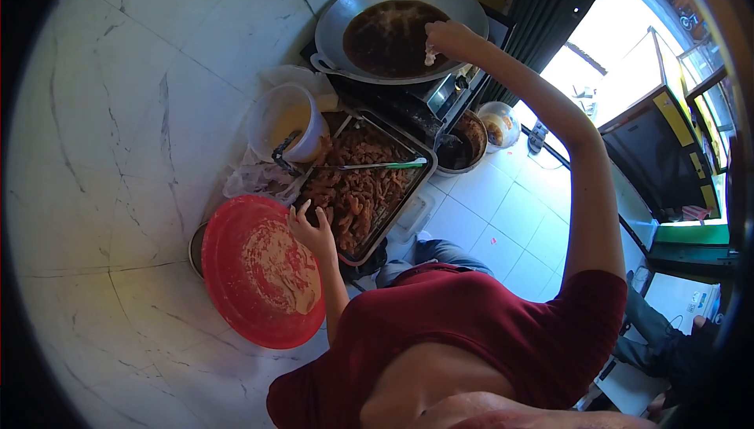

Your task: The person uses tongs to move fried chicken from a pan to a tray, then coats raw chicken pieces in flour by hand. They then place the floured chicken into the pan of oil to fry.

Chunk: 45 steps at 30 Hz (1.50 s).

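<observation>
- The right hand (446,36) reaches over the wok (400,28), its grip pinched on a pale battered piece (430,55) that hangs just above the dark oil.
- The left hand (314,232), fingers spread and holding nothing, rests at the edge of the red basin (259,272), beside the tray of fried pieces (357,185).

Right hand (446,38) outstretched, fingers pinched; left hand (312,230) low, fingers spread.

Red round tray (236,272) dusted pale with flour, brown fried pieces in a grey metal pan (390,217), dark brown oil in the silver wok (345,12), white bucket (267,119), white marble-veined floor (118,115)
</observation>
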Available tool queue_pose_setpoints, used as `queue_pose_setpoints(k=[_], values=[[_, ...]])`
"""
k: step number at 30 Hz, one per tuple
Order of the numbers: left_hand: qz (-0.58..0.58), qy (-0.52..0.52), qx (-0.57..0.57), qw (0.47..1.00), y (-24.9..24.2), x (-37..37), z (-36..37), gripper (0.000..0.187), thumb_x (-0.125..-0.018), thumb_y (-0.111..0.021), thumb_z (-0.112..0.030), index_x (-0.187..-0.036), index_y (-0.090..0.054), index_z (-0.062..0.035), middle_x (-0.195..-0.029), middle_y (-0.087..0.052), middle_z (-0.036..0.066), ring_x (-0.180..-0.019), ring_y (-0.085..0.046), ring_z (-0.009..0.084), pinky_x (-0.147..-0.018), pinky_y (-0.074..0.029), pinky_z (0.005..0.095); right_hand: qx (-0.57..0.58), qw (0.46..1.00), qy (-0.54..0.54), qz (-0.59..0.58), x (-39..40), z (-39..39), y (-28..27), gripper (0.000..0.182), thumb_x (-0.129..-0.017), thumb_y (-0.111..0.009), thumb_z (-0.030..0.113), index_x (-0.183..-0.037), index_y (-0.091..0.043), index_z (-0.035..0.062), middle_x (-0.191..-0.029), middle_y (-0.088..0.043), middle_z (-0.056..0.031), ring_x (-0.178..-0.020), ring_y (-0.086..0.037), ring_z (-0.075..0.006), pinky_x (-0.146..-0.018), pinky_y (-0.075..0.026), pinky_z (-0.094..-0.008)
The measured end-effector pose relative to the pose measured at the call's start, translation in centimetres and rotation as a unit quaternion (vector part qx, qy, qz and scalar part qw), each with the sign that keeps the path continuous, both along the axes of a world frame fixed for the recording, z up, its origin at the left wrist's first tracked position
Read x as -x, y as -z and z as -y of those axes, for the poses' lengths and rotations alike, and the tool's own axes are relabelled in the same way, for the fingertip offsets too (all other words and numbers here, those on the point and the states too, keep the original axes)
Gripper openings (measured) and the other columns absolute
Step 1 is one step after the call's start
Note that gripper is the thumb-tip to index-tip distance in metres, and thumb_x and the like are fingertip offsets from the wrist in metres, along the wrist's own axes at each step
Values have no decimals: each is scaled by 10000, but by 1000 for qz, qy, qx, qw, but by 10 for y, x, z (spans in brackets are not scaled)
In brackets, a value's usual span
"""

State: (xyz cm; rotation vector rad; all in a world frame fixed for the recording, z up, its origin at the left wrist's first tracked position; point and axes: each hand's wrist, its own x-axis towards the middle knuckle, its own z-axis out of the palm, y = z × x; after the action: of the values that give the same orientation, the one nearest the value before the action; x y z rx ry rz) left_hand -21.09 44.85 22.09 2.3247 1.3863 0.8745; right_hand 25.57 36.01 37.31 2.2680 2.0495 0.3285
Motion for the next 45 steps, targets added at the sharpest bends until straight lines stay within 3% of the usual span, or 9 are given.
queue_pose_setpoints(k=[14,17,21,25,31,37,40,41,45], values=[[7,13,-18,1000,-1,4,1,225,-849,-566,-227,-1050,-572,-125,-1240,-420,188,-1204,-329,379,-957,-316,524,85,996,32,-25,20,-15,-5,136,-635,-676,180,-744,-653,102,-867,-588,-55,-844,-603,-234,-686,-471,-365],[7,18,-23,1000,2,5,-1,217,-853,-558,-226,-1042,-578,-121,-1238,-422,185,-1200,-335,376,-961,-314,518,41,998,40,-20,12,-18,-2,128,-635,-681,173,-731,-655,93,-832,-593,-72,-803,-615,-253,-662,-482,-370],[13,14,-28,999,1,5,0,224,-851,-561,-229,-1046,-581,-119,-1223,-441,180,-1188,-353,364,-969,-309,500,-43,985,95,-136,23,-3,-19,115,-652,-677,156,-734,-652,79,-777,-622,-87,-762,-621,-254,-648,-487,-358],[20,15,-36,999,2,7,0,244,-850,-571,-237,-1059,-583,-111,-1208,-466,169,-1175,-380,342,-985,-302,470,-28,944,103,-313,88,37,-42,141,-742,-661,178,-792,-650,47,-808,-640,-112,-741,-615,-228,-666,-483,-319],[182,41,38,982,-9,15,2,273,-882,-532,-230,-1083,-548,-46,-1188,-475,150,-1157,-411,293,-976,-324,427,-58,830,64,-552,194,60,30,187,-835,-570,188,-939,-641,49,-861,-630,-108,-802,-599,-225,-739,-462,-308],[295,-13,140,945,0,91,26,302,-877,-548,-188,-1119,-517,-11,-1121,-516,136,-1128,-442,266,-968,-332,378,1,814,45,-580,288,32,67,196,-777,-637,153,-844,-625,-30,-800,-621,-117,-744,-601,-164,-702,-462,-288],[278,-65,105,953,-3,149,41,296,-867,-561,-169,-1114,-517,-11,-1105,-528,128,-1091,-470,256,-948,-351,362,-32,760,-32,-649,344,7,85,198,-762,-663,163,-822,-630,-24,-763,-624,-82,-680,-589,-121,-644,-473,-279],[212,-80,53,973,3,174,41,299,-858,-571,-154,-1107,-512,2,-1105,-531,125,-1042,-502,243,-923,-372,352,0,713,-21,-701,365,-1,82,205,-803,-629,180,-836,-631,-23,-732,-623,-60,-642,-578,-106,-576,-473,-260],[294,-195,94,931,-7,245,53,297,-861,-570,-169,-1096,-522,6,-1087,-553,118,-1022,-517,218,-904,-386,337,130,725,-41,-675,432,-41,97,230,-869,-548,197,-920,-617,-17,-774,-619,-86,-641,-572,-115,-564,-472,-280]])
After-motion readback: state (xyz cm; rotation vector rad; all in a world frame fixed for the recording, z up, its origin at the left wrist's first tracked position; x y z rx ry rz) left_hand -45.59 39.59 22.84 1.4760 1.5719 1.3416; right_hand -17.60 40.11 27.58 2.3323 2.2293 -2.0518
